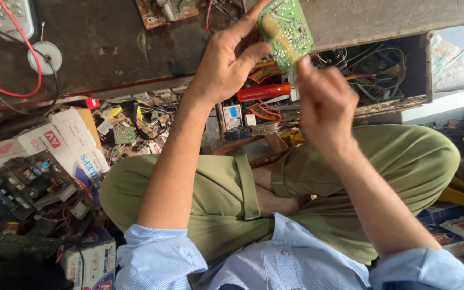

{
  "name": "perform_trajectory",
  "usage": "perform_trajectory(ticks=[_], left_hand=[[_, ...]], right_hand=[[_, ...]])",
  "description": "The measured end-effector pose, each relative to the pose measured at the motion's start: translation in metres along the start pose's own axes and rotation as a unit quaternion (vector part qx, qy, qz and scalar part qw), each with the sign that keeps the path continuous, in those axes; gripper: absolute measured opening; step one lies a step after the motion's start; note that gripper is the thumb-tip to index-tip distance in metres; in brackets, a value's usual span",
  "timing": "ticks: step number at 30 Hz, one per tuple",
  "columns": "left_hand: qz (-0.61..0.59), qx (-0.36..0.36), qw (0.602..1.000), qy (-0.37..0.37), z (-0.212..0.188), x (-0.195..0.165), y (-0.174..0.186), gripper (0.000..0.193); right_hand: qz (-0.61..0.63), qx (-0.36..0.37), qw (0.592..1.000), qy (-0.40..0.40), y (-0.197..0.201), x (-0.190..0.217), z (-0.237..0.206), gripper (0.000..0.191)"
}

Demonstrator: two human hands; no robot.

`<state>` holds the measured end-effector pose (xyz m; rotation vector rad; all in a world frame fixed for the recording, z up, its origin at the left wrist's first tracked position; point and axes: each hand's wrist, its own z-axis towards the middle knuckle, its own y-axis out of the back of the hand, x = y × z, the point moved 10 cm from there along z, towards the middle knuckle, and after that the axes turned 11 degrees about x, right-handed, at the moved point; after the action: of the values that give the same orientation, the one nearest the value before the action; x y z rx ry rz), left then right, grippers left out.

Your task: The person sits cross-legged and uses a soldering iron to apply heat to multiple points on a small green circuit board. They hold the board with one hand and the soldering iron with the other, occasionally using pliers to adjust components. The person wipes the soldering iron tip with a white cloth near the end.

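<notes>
Two hands at a green board.
Left hand [226, 64] pinches the board [287, 32]; right hand [323, 102] is curled around a blurred brush [280, 35], its handle hidden.

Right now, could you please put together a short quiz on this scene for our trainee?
1. True or false: the left hand holds the green circuit board.
2. What lies in the open drawer just below the board? A) a hammer B) a red-handled screwdriver C) a cup
3. What does the right hand bring to the board?

Key
1. True: thumb and fingers pinch its edge.
2. B.
3. A small brush with pale bristles, blurred, laid against the board's face.
</notes>
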<state>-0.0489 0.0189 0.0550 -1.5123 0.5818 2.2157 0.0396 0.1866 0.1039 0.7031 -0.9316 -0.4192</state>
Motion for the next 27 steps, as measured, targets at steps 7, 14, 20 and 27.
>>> perform_trajectory(ticks=[7,14,20,27], left_hand=[[-0.008,0.0,1.0,0.014,0.002,-0.005,0.0,0.058],[0.053,-0.008,0.998,-0.024,0.001,-0.013,0.001,0.06],[0.004,-0.004,1.0,-0.001,0.001,-0.003,0.002,0.06],[0.006,-0.015,1.0,-0.023,0.002,-0.011,-0.001,0.05]], right_hand=[[-0.021,-0.008,0.998,-0.055,0.006,-0.001,0.008,0.041],[0.004,-0.023,0.994,-0.103,0.011,-0.012,-0.018,0.04],[0.038,-0.026,0.995,-0.088,0.005,-0.022,-0.031,0.039],[-0.049,-0.024,0.997,-0.052,0.042,-0.028,-0.051,0.035]])
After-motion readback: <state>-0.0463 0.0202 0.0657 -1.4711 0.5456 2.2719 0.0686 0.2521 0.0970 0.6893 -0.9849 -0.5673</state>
